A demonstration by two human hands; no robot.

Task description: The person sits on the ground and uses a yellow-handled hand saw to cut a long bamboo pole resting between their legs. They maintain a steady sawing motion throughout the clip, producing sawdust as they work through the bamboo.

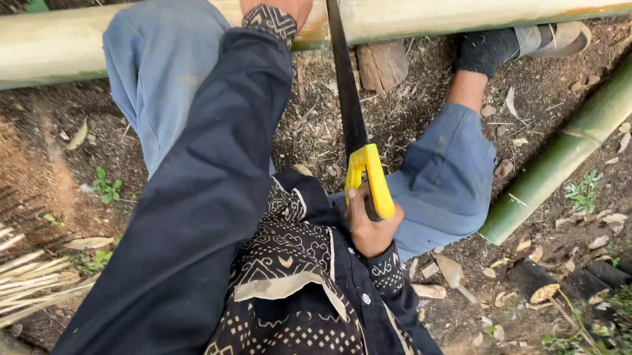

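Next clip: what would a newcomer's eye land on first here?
The yellow saw handle at centre, gripped by the right hand, with its dark blade running up to the pale bamboo pole across the top. The left hand presses on that pole, and a green bamboo pole slants at right.

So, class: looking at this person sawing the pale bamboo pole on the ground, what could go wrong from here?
1. The left hand presses the bamboo pole right beside the saw blade; a jump of the blade could cut it.
2. The sandalled foot rests against the pole, so it might slip if the round pole rolls.
3. The right hand grips the yellow handle close to the knee.
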